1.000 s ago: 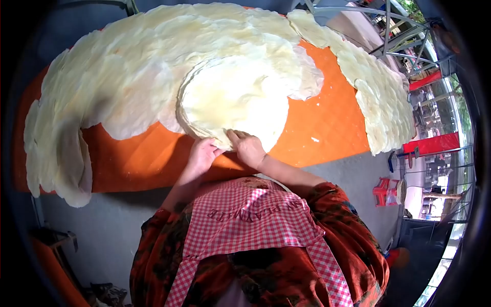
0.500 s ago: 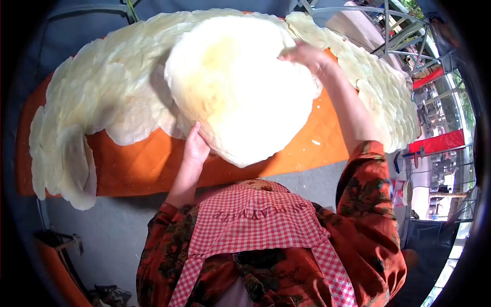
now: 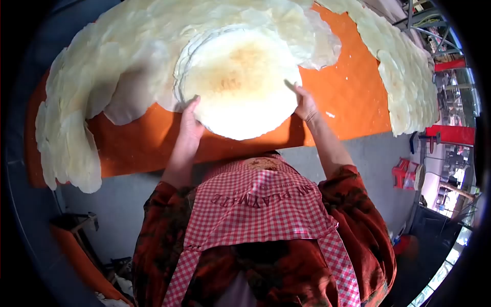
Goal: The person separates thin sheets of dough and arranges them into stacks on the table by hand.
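A stack of thin, round flatbreads (image 3: 240, 84) is held between my two hands over the front part of the orange table. Its top sheet is pale, with a browned patch near the middle, and several edges show along the far left rim. My left hand (image 3: 190, 123) grips the near left edge, thumb on top. On the right edge, my right hand (image 3: 306, 105) also has its thumb over the rim; the fingers of both hands are mostly hidden beneath. Just beyond the stack lies a broad layer of overlapping pale flatbreads (image 3: 117, 41).
Orange cloth (image 3: 353, 97) covers the table. Another band of overlapping sheets (image 3: 409, 87) runs down its right side. A red plastic stool (image 3: 401, 173) stands on the grey floor at right. Metal framing (image 3: 434, 25) rises at the upper right.
My right hand has come down from the stack's far right side to its near right edge. The stack now looks flatter and more even, and the view has shifted.
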{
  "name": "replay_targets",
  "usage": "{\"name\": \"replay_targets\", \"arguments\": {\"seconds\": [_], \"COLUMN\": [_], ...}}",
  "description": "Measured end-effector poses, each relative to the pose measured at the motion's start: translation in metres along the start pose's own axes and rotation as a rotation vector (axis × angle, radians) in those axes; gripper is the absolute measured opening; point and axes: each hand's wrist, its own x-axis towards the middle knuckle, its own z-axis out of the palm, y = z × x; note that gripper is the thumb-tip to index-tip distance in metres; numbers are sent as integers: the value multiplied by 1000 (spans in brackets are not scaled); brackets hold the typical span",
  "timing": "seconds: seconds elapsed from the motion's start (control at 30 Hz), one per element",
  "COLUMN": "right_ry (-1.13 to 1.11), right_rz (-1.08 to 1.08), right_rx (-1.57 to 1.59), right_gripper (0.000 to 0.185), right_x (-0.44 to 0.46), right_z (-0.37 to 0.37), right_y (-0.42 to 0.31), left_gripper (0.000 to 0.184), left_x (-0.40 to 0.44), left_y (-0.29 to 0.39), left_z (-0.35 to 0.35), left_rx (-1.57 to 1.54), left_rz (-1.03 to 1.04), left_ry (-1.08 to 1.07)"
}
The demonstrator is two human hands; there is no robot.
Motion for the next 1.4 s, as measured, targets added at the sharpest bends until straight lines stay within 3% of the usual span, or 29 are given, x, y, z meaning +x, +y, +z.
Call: {"name": "replay_targets", "arguments": {"seconds": [0.07,0.2,0.3,0.33,0.37,0.43,0.53,0.6,0.77,0.93,1.03,1.13,1.27,1.37,1.4], "right_ry": [179,325,162,104,212,190,378,403,379,501,635,386,279,266,283], "right_rz": [-89,-122,-262,-200,-196,-123,-243,-226,-97,-170,-313,-504,-197,-235,-336], "right_rx": [-152,-284,260,340,421,495,-53,-45,131,150,-68,276,351,285,239], "right_gripper": [56,55,57,62,67,61,51,49,51,50,51,49,49,54,60], "right_x": [-15,-14,-37,-46,-59,-56,-38,-48,-49,-29,-40,-52,-65,-53,-54], "right_z": [19,36,43,47,64,49,37,49,26,37,57,64,58,46,47], "right_y": [15,-6,1,13,25,65,94,73,67,76,60,51,28,5,-20], "left_gripper": [32,38,38,37,37,33,31,31,37,43,48,46,44,41,38], "left_x": [1,13,13,9,4,0,-24,-39,15,22,36,8,19,21,35], "left_y": [2,6,-4,-10,-16,-29,-29,-23,13,12,9,17,14,12,11], "left_z": [1,-4,-12,-11,-9,-7,6,13,-1,15,5,32,20,33,27], "left_rx": [-31,29,100,140,177,202,206,203,-26,439,418,500,510,685,517], "left_rz": [-35,-114,-126,-131,-131,-96,-112,-163,-154,-114,-121,-136,-91,-42,-101], "left_ry": [-31,-54,-89,-29,31,67,25,-89,-115,15,-125,-21,-7,302,196]}}
